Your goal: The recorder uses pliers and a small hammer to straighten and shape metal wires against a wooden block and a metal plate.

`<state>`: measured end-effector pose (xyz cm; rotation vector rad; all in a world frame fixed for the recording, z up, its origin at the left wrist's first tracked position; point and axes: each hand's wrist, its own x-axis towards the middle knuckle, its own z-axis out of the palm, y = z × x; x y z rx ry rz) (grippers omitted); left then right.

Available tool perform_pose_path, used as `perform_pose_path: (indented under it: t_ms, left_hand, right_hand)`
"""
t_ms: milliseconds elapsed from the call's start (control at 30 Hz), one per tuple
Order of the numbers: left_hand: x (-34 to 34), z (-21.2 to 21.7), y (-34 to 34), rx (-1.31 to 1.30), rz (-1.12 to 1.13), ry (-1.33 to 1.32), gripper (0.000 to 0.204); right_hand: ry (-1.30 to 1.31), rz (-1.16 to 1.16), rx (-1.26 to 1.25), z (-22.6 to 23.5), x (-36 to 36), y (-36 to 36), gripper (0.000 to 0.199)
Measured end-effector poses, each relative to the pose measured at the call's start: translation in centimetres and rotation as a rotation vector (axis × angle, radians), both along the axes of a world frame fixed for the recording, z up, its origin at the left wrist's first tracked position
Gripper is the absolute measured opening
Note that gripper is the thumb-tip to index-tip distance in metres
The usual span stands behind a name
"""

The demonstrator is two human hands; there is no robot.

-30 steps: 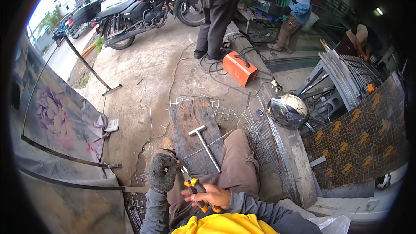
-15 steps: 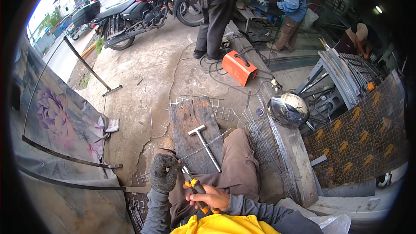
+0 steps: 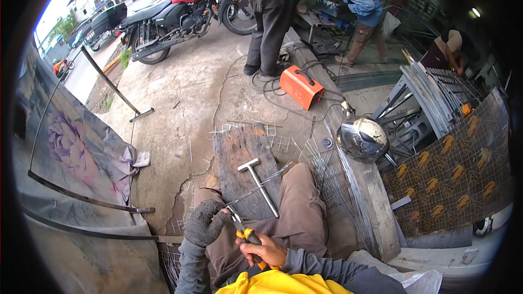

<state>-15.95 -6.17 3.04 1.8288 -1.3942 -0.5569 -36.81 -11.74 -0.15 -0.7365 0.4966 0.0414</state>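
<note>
This is a metal workshop, open to a street (image 3: 81, 83). Long metal bars (image 3: 432, 99) lie side by side, thin wires (image 3: 323, 170) and an orange machine (image 3: 297, 88) sit on the floor (image 3: 180, 87), and yellow-handled pliers (image 3: 248, 234) are out too.

From here the right hand (image 3: 268, 250) covers part of the pliers (image 3: 249, 233); the dark-trousered person (image 3: 271, 27) is cut off at the top.

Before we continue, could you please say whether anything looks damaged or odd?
The concrete floor left of the wooden plank looks damaged: it's cracked. Oddly, the left hand is gloved but the right hand bare.
</note>
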Motion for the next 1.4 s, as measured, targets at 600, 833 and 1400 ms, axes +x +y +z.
perform_pose_path:
  t_ms: [600,833,1400]
  left_hand:
    - [-0.6,-0.6,-1.3,-0.161,0.021,-0.008,0.024]
    - [0.1,0.2,0.6,-0.174,-0.039,0.084,0.027]
    - [-1.8,3.5,0.8,0.107,0.061,0.034,0.042]
  right_hand:
    - [-0.056,-0.089,-0.102,-1.2,-0.1,0.2,0.029]
    - [-0.078,0.012,-0.254,-0.9,-0.1,0.6,0.030]
    - [-0.107,0.012,-0.722,-1.5,0.1,1.4,0.033]
